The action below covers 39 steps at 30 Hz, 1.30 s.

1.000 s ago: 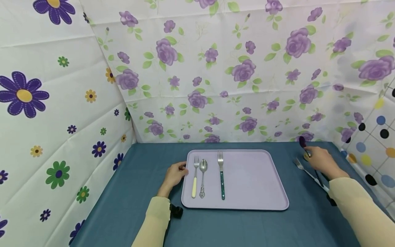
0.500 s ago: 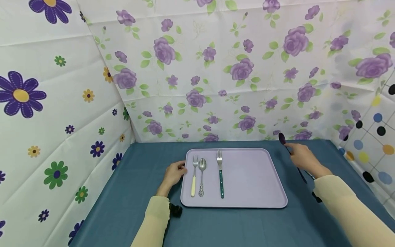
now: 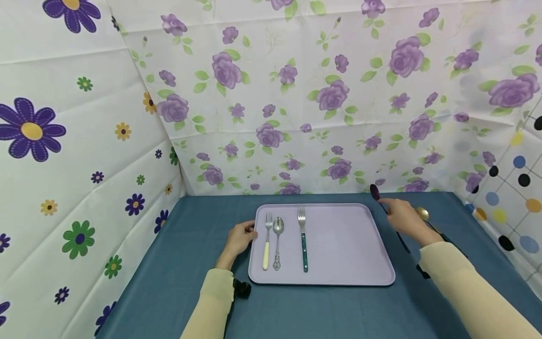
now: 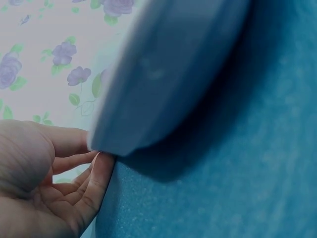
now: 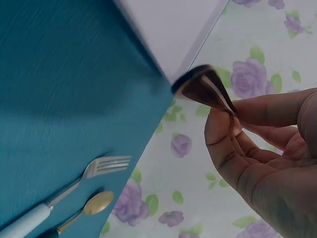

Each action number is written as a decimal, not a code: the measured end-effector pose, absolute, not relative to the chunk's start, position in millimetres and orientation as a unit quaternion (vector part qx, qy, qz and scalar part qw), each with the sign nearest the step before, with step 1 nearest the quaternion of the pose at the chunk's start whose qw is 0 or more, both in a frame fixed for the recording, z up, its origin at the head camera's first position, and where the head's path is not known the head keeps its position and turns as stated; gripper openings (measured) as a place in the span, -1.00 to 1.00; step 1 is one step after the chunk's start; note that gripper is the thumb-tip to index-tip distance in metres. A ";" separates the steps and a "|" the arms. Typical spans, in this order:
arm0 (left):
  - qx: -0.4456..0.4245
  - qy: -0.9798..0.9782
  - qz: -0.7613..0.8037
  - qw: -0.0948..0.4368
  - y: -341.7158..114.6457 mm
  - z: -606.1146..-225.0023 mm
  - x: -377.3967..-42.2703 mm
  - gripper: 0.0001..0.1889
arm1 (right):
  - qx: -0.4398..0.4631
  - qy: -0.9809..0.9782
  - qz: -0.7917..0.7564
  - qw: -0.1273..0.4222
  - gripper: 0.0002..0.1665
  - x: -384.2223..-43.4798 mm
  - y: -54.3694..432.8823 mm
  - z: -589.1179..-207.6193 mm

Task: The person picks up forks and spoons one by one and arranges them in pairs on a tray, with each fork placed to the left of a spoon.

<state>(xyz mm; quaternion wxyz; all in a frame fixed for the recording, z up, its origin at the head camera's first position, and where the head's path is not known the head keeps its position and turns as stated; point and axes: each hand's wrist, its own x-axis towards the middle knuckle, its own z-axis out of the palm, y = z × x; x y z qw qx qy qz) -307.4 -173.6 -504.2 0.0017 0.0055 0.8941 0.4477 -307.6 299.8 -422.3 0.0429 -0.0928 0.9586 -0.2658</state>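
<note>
My left hand [image 3: 238,240] pinches the left rim of the lilac tray [image 3: 347,245] between thumb and fingers, as the left wrist view shows close up. On the tray lie a fork with a cream handle [image 3: 266,254], a silver spoon [image 3: 278,226] and a fork with a green handle [image 3: 304,252]. Right of the tray, above the table, my right hand [image 3: 405,219] pinches a dark spoon [image 3: 374,191] by its handle, its bowl pointing away from me. In the right wrist view, the dark handle [image 5: 205,88] juts from between thumb and fingers.
A gold spoon with a dark handle [image 3: 422,214] lies on the blue cloth at the right. Beside it is a fork with a white handle [image 5: 29,218], hidden by the arm in the head view. Flowered cloth walls stand behind and left.
My right hand has carried the dark spoon leftward from the right side toward the tray, uncovering the gold spoon. The left hand and the tray stay in place.
</note>
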 end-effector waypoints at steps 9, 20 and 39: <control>0.006 0.891 0.454 0.001 -174.0 -502.5 -306.9 -0.52 | -0.099 0.956 -0.272 0.044 -0.28 -309.8 280.0 -424.4; 0.004 0.890 0.456 0.003 -174.8 -503.0 -307.8 -0.52 | -0.112 0.959 -0.257 0.033 -0.35 -313.2 251.2 -425.8; 0.011 0.886 0.464 0.006 -175.2 -503.2 -306.4 -0.52 | -0.130 0.952 -0.274 0.039 -0.31 -313.8 220.9 -439.5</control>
